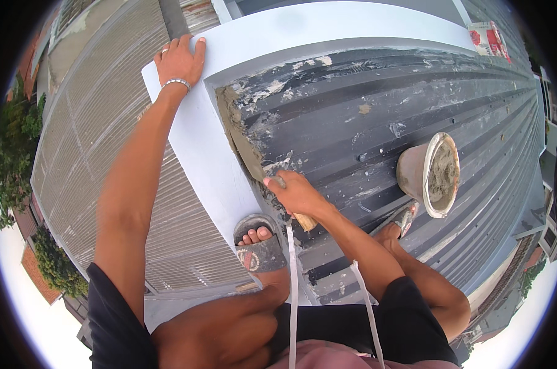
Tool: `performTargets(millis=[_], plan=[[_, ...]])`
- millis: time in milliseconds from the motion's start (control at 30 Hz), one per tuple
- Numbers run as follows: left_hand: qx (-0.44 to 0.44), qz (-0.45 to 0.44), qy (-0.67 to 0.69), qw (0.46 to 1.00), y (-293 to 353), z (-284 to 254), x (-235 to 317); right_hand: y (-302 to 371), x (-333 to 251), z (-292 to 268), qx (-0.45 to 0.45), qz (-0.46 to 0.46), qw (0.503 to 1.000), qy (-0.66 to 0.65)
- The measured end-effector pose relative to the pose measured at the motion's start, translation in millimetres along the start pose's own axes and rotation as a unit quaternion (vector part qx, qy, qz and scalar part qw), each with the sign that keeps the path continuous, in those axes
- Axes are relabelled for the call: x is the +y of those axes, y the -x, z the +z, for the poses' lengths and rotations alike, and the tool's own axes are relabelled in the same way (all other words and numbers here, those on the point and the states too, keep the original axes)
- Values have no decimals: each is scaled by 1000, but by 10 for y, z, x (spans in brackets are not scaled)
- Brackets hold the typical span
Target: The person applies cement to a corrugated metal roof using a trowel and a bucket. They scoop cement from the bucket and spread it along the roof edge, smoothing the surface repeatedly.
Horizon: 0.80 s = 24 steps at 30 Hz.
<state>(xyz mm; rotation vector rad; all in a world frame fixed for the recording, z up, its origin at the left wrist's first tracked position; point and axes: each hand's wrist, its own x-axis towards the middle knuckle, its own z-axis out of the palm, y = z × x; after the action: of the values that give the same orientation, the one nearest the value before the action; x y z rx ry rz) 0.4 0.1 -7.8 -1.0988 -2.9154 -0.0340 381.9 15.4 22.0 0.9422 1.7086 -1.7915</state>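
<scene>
Grey-brown mortar (pixel 244 147) is lining the white wall (pixel 201 138) ahead and left of the right hand (pixel 295 197) in the head view. That hand is clasping a wooden-handled tool (pixel 305 222), fingers wrapped snugly round it. Farther forward and left of this grip, the left hand (pixel 180 63) is resting on the wall, fingers parted, clasping nothing. A mortar-filled bucket (pixel 415 172) is standing right of the grip.
</scene>
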Motion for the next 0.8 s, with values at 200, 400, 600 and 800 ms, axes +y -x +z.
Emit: performTargets(millis=[200,400,600,800], plan=[[11,3,-16,1000,-12,-12,-2,165,-132,-62,-70,68,995,-28],[-10,-8,-22,1000,-22,20,-2,416,115,45,-111,114,983,-94],[22,7,-22,999,-33,78,-69,779,205,-99,-104,154,973,-139],[23,14,4,1000,-36,102,-54,282,-38,-84,-35,77,986,-145]])
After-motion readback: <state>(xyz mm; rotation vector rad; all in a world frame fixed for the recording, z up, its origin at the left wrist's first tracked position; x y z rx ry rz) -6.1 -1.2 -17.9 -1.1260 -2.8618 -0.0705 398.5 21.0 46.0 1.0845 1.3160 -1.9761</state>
